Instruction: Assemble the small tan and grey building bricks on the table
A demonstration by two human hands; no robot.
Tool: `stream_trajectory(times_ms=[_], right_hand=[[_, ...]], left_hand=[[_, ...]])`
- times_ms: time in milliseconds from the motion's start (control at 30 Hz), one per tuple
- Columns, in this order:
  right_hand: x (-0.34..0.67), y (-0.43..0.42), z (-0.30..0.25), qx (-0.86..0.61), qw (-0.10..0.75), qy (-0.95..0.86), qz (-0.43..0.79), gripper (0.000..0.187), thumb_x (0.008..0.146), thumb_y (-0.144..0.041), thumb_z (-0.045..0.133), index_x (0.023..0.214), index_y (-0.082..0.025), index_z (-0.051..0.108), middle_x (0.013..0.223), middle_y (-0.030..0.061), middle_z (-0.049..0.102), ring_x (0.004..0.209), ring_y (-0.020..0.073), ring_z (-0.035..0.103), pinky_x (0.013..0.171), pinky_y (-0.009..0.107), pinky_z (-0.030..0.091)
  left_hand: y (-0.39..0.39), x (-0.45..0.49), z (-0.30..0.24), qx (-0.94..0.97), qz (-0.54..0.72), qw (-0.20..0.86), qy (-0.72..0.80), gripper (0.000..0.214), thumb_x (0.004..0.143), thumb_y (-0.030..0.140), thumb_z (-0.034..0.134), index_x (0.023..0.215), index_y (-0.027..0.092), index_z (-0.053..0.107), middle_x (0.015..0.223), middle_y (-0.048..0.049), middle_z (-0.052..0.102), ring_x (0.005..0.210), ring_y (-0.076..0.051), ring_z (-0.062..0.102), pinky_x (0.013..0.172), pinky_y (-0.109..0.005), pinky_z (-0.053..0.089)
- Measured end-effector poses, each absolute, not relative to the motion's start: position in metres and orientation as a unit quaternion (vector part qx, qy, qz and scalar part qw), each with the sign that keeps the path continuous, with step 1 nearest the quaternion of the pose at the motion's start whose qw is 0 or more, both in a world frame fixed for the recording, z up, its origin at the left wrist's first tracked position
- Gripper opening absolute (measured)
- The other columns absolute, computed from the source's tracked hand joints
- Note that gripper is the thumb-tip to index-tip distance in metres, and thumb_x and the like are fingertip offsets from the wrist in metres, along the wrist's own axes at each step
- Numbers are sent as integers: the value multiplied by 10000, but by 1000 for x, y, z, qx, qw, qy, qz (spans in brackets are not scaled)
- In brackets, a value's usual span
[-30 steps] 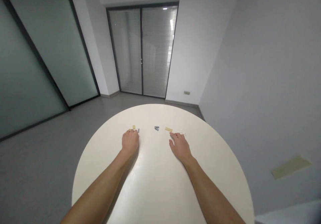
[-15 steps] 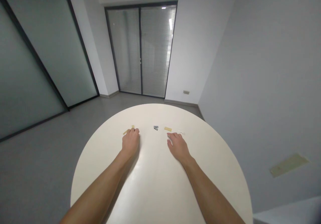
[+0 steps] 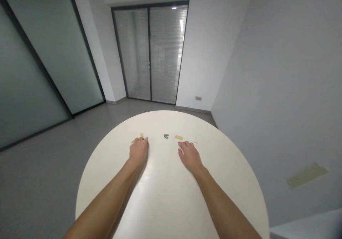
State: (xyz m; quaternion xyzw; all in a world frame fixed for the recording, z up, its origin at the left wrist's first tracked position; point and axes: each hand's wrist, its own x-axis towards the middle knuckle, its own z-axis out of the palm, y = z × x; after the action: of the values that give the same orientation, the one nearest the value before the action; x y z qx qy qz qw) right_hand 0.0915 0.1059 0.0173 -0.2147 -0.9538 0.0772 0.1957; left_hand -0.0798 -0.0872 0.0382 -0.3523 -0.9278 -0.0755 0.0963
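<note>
- Fingers [image 3: 141,139] of the left hand [image 3: 138,151]: curled downward, close together; tips hidden behind the knuckles, so cannot tell whether anything is gripped.
- Beside them: a small yellow piece [image 3: 141,135] just beyond, a narrow yellow strip [image 3: 133,141] at the outer side, and a small grey piece [image 3: 146,137] partly covered at the inner side.
- Right hand [image 3: 190,156]: palm down, thumb a little apart from the index finger, narrow gap; cannot tell whether something small sits under the fingertips.
- Just past the right fingers: a yellow rectangle [image 3: 179,137] lying flat; thin white pieces [image 3: 193,140] to its right, faint against the tabletop.
- Dark grey pieces [image 3: 166,136]: clustered between the hands, apart from both.
- Edges: table rim curves round beyond the row of pieces; both hands well inside it. Open tabletop stretches between the forearms.
- Surface: round table [image 3: 162,203], cream, smooth, slight sheen.
- Room: grey floor [image 3: 40,167], frosted panels [image 3: 50,46] at left, glazed door [image 3: 150,53] with blinds ahead, pale wall [image 3: 288,82] at right bearing a tan patch [image 3: 307,175].
</note>
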Motion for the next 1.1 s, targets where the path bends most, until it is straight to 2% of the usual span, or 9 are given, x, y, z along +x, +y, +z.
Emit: stream_trajectory(times_ms=[233,500,633,800,967,1100], right_hand=[[91,106,18,-217,190,-955,72,350,958,-253,458,1288,-215,569,1232,86,610,1116,226,513,983,321,398],[91,108,16,-195,222,-950,96,323,929,-215,500,1235,-198,602,1164,97,636,1074,247,536,965,351,419],[90,105,16,-159,250,-943,154,277,918,-199,515,1175,-206,620,1150,76,651,1076,230,549,960,349,433],[87,95,20,-94,258,-934,230,210,921,-235,552,1108,-234,648,1073,44,680,1029,200,584,911,335,451],[85,90,25,-42,255,-934,246,133,935,-251,564,983,-225,686,968,36,704,943,191,609,875,343,429],[84,92,26,-46,260,-931,254,88,918,-221,586,897,-210,671,904,29,697,897,185,603,847,332,419]], left_hand=[[-85,-85,33,-384,-57,113,-915,286,948,169,400,986,124,679,1007,-168,685,993,-304,581,840,-402,438],[-79,-75,31,-447,-121,111,-879,253,918,164,469,977,168,715,980,-122,700,989,-288,594,896,-402,409],[-70,-58,28,-490,-163,101,-851,231,914,191,503,965,212,727,981,-93,705,982,-276,593,860,-388,413],[-59,-38,26,-514,-224,61,-826,206,933,290,519,944,206,707,922,-63,718,883,-233,610,807,-343,430],[-59,-27,29,-517,-278,29,-809,277,966,367,453,941,223,687,933,-41,708,884,-202,609,743,-289,434],[-60,-25,30,-516,-301,9,-802,261,959,381,463,937,238,681,914,-22,702,867,-186,612,714,-271,423]])
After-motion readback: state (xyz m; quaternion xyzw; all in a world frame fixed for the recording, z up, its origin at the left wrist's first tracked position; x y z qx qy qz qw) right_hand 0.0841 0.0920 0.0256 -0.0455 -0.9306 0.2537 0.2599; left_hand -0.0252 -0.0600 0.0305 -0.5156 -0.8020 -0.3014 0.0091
